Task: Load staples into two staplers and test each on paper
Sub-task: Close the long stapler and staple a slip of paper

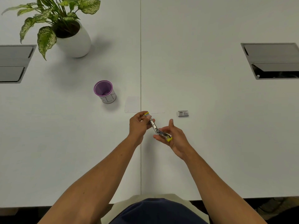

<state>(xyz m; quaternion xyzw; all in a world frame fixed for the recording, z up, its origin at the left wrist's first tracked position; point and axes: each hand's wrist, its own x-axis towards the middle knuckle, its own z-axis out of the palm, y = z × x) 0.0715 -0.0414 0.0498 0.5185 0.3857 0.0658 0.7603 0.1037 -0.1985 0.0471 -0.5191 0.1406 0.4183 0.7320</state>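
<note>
A small metal stapler with yellow ends [153, 125] is swung wide open above the table. My left hand [139, 125] grips its upper arm near the far yellow tip. My right hand [174, 135] holds the lower arm with the near yellow end between thumb and fingers. A sheet of white paper [132, 104] lies flat just beyond the hands, faint against the white table [210, 143]. A small grey staple box [183, 113] sits to the right of the paper. No second stapler shows.
A purple-rimmed cup [104, 91] stands left of the paper. A potted plant [71, 34] is at the back left. Dark cable hatches [273, 60] are set into the table at both sides. The table's front edge runs near my lap.
</note>
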